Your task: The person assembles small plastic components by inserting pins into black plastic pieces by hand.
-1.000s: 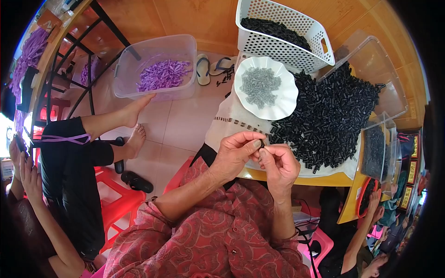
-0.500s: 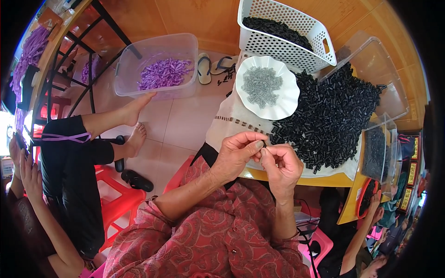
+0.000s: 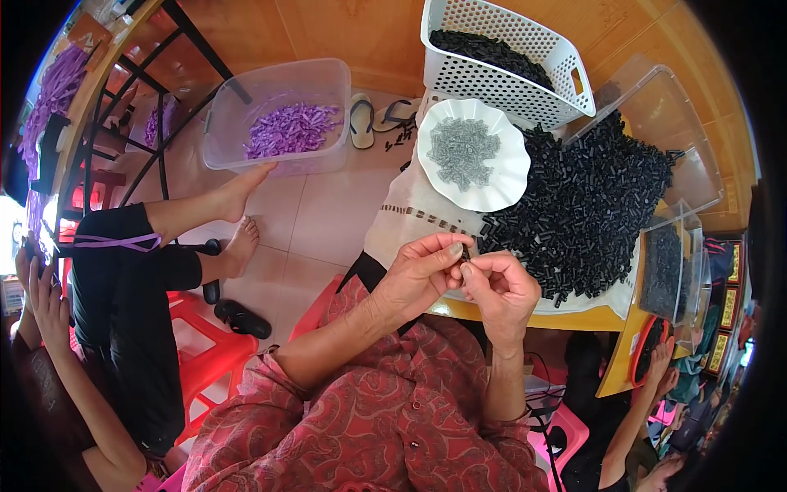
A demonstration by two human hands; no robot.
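The left hand (image 3: 420, 277) and right hand (image 3: 498, 295) are pinching one small black piece (image 3: 466, 253) by the near edge of the table (image 3: 566, 321), each grip closed on it; a heap of black pieces (image 3: 582, 213) is lying beyond, beside a white scalloped plate (image 3: 510, 190) holding clear pieces (image 3: 463, 152).

No lettering comes up readable here! Over by the right edge, small dark-framed panels (image 3: 729, 305) show golden markings, but they're far too tiny and blurred to make out.
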